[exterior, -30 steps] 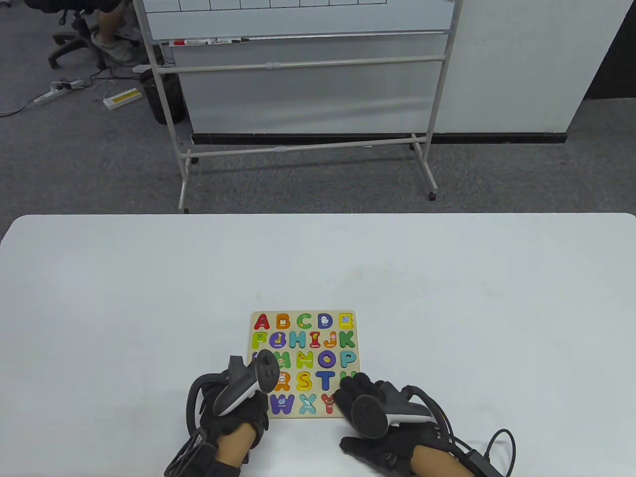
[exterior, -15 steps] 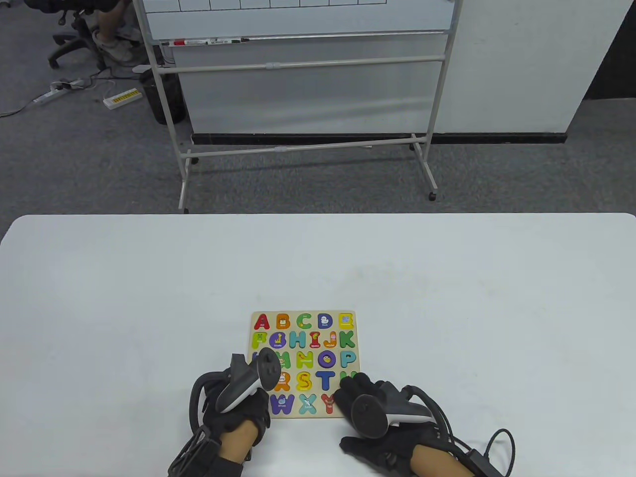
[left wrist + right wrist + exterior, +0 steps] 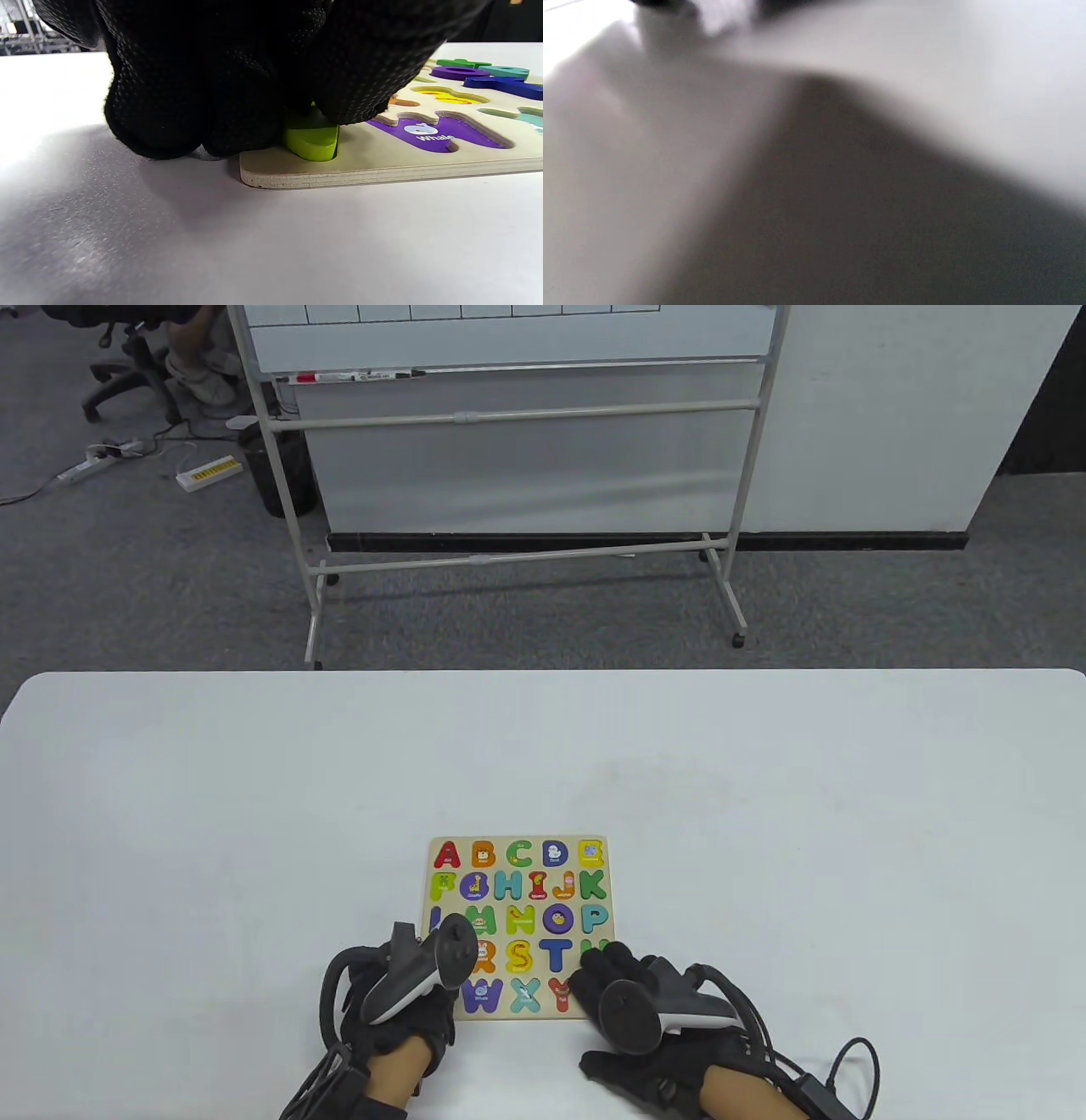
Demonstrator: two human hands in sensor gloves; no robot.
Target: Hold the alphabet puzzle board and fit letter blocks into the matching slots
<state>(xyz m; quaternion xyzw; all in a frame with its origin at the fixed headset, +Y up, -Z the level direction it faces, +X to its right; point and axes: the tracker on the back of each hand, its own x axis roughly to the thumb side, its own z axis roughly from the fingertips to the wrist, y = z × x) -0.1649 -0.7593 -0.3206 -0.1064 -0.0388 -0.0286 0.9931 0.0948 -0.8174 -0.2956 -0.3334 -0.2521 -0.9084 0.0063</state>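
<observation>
The wooden alphabet puzzle board [image 3: 517, 838] lies flat on the white table, near the front edge. My left hand [image 3: 441, 988] is at the board's near left corner. In the left wrist view its gloved fingers [image 3: 237, 106] grip a lime green letter block [image 3: 312, 142] that stands on that corner of the board [image 3: 382, 169], beside the empty purple W slot [image 3: 428, 133]. My right hand [image 3: 598, 976] lies flat with its fingers on the board's near right corner and its thumb on the table. The right wrist view is a blur of table and shadow.
Most letters sit in the board; several slots look empty. The white table [image 3: 254, 814] spreads wide to the left, right and far side. A whiteboard on a wheeled stand [image 3: 517, 475] is on the floor beyond the far edge.
My left hand has shifted slightly toward the near edge of the board, baring more of the blue L. The right hand and the board have not moved.
</observation>
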